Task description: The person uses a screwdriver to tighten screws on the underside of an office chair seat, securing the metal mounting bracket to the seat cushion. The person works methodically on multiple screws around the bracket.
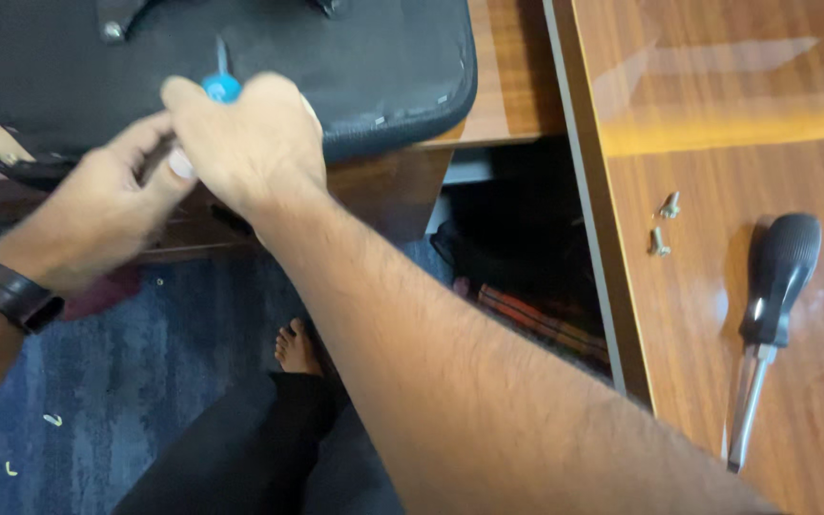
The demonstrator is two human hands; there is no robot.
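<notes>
Blue-handled screwdriver is gripped in the right hand, its thin shaft pointing up against the black bag that lies on the far wooden desk at the top of the view. At the left, the left hand (a dark band is worn at its wrist) is curled with its fingertips pinched on something small and dark beside the right hand; what exactly is pinched cannot be told. The right hand is closed tight around the blue handle, so most of the tool is hidden. A slip is judged the main risk: with both hands crowded together, the tip could skid off and be driven into the left fingers or gouge the bag's fabric. Below, a bare foot rests on the blue carpet, where a dropped tool could land. Further right, on the near glossy desk, two loose screws lie close to the edge and could be knocked off by the forearm, and the black-handled screwdriver could be rolled away.
</notes>
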